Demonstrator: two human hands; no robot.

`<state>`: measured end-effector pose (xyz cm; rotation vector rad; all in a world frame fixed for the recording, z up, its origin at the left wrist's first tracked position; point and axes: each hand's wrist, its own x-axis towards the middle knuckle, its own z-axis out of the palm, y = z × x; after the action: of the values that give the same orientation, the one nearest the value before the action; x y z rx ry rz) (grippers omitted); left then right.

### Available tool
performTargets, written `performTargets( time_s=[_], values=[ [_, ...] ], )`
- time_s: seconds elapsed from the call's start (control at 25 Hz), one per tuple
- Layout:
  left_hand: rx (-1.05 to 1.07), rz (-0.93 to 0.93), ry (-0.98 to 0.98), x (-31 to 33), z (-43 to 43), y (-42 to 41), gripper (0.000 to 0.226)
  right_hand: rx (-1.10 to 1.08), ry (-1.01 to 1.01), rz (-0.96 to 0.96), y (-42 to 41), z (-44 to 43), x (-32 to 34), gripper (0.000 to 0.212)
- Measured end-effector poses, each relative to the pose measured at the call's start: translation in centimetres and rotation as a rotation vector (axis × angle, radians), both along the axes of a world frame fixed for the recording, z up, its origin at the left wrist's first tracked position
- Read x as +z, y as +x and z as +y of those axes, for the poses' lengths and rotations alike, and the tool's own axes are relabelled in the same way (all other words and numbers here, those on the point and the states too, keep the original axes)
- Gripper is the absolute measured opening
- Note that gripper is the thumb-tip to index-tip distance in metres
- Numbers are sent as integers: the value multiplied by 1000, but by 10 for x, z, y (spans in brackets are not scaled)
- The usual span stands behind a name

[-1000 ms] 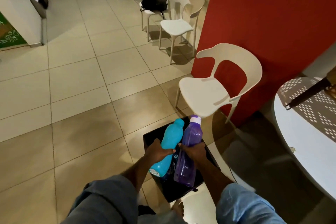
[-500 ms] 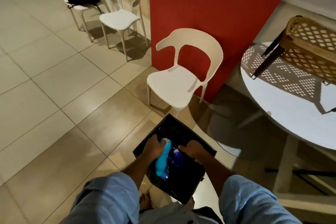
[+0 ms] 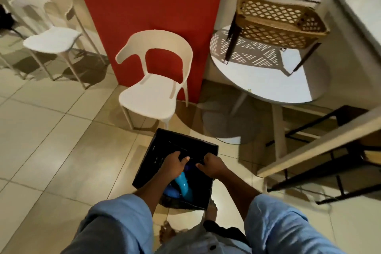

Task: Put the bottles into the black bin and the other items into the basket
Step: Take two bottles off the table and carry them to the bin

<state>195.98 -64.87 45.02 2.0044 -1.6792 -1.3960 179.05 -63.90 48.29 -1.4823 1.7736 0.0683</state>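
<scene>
The black bin (image 3: 162, 146) stands on the tiled floor right in front of my feet. Both my hands are down inside its opening. My left hand (image 3: 175, 163) curls around the upper end of a blue bottle (image 3: 184, 186), which slants down into the bin toward me. My right hand (image 3: 211, 165) is curled next to it over a purple bottle (image 3: 188, 168), of which only a dark sliver shows between the hands. Another blue item (image 3: 169, 192) lies at the bin's bottom. The woven basket (image 3: 278, 24) stands on the round white table (image 3: 268, 88) at upper right.
A white chair (image 3: 152, 97) stands just beyond the bin against a red wall (image 3: 148, 2). More white chairs (image 3: 51, 41) are at the left. A wooden frame with black bars (image 3: 319, 150) juts in at the right, close to the bin.
Both bottles went from above the bin down into it, and my hands followed. My view swung right, bringing the table and basket into sight.
</scene>
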Motion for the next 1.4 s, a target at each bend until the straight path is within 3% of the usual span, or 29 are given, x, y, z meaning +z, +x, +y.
performTargets(
  time_s=[0.16, 0.36, 0.84, 1.12, 1.4],
  values=[
    [-227, -91, -107, -1, 14, -44, 53, -121, -123, 38, -45, 35, 3, 61],
    [-502, -274, -286, 8, 31, -108, 65, -363, -219, 142, -101, 83, 9, 84],
    [-706, -247, -356, 22, 138, -315, 67, -604, -355, 157, -291, 225, 28, 68],
    [-918, -190, -442, 39, 221, -469, 58, -773, -348, 197, -418, 319, 25, 73],
    [-1125, -160, -477, 36, 245, -609, 66, -1027, -304, 254, -531, 373, 16, 75]
  ],
)
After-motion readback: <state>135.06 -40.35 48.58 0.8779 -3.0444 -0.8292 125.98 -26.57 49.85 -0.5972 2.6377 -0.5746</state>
